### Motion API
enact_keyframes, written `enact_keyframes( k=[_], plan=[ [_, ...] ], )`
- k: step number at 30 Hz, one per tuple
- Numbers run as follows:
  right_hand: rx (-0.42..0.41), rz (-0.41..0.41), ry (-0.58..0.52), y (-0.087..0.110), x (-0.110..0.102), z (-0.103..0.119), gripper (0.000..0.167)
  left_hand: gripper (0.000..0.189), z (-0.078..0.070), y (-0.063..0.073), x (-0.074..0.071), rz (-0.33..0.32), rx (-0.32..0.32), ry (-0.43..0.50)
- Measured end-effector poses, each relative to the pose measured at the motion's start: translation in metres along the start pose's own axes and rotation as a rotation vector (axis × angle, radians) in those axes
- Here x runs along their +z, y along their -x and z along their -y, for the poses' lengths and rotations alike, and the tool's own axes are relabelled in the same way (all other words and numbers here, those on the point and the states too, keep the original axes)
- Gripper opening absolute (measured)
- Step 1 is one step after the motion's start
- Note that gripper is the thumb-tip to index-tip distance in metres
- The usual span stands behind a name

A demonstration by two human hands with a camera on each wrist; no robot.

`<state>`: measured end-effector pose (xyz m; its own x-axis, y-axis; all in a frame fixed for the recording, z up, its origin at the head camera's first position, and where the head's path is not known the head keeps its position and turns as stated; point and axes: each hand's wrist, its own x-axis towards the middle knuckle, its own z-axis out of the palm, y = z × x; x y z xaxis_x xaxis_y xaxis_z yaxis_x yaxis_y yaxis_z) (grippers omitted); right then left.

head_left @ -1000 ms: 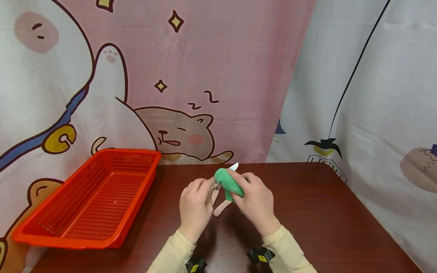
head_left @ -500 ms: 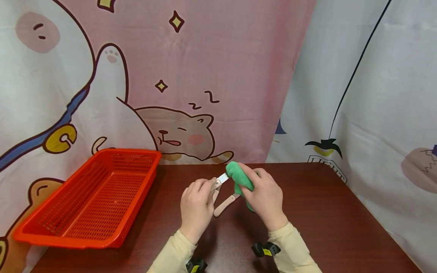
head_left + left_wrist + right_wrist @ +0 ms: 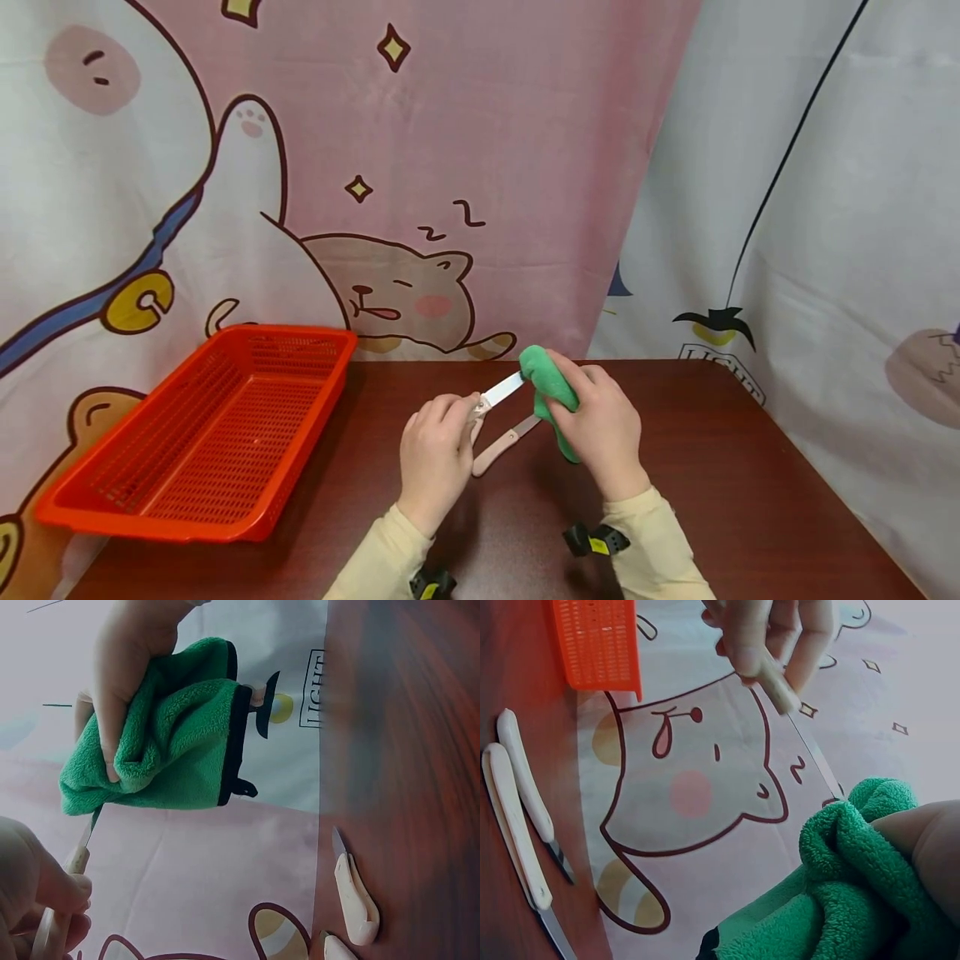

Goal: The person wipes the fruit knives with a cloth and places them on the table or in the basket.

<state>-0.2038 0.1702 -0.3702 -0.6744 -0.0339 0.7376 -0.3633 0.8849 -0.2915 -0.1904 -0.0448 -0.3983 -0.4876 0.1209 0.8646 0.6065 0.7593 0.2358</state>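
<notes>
My left hand [image 3: 435,458] grips the cream handle of a small folding fruit knife [image 3: 502,389], its bare blade pointing up and to the right. A fluffy green cloth [image 3: 551,379] with a dark edge is pinched in my right hand [image 3: 602,429]. The cloth is folded over the blade tip, which it hides, as the left wrist view shows. Below the hands, two more cream-handled knives lie on the table with blades out: one knife [image 3: 514,825] and another knife [image 3: 526,772] side by side in the right wrist view.
An orange-red plastic basket [image 3: 262,500] with slotted walls stands at the left of the dark brown table [image 3: 750,500]. A cartoon-printed curtain [image 3: 525,167] hangs right behind the table's far edge.
My right hand has slid the green cloth up and right along the blade, from near the handle to the tip, baring most of the blade. My left hand stays nearly still.
</notes>
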Motion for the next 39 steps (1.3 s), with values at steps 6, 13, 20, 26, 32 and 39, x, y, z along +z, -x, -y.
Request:
enact_keyframes(
  k=[6, 13, 20, 26, 32, 39],
  plan=[
    [0.052, -0.004, -0.004, -0.001, -0.006, -0.009, 0.060, 0.038, 0.001, 0.000, 0.000, 0.005, 0.005, -0.004],
    [0.082, 0.006, -0.006, -0.004, -0.010, -0.010, 0.060, 0.037, 0.010, -0.007, -0.010, 0.051, -0.002, -0.020],
    [0.085, 0.002, 0.002, -0.005, -0.013, -0.011, 0.061, 0.036, 0.021, -0.033, -0.032, 0.093, 0.049, -0.059],
    [0.095, 0.012, -0.003, -0.006, -0.014, -0.011, 0.061, 0.032, 0.033, -0.057, -0.052, 0.179, -0.003, -0.036],
    [0.102, 0.024, -0.006, -0.006, -0.015, -0.011, 0.061, 0.028, 0.045, -0.080, -0.070, 0.315, -0.098, -0.001],
    [0.104, 0.027, -0.006, -0.005, -0.015, -0.011, 0.061, 0.024, 0.067, -0.103, -0.091, 0.417, -0.180, -0.048]
  ],
)
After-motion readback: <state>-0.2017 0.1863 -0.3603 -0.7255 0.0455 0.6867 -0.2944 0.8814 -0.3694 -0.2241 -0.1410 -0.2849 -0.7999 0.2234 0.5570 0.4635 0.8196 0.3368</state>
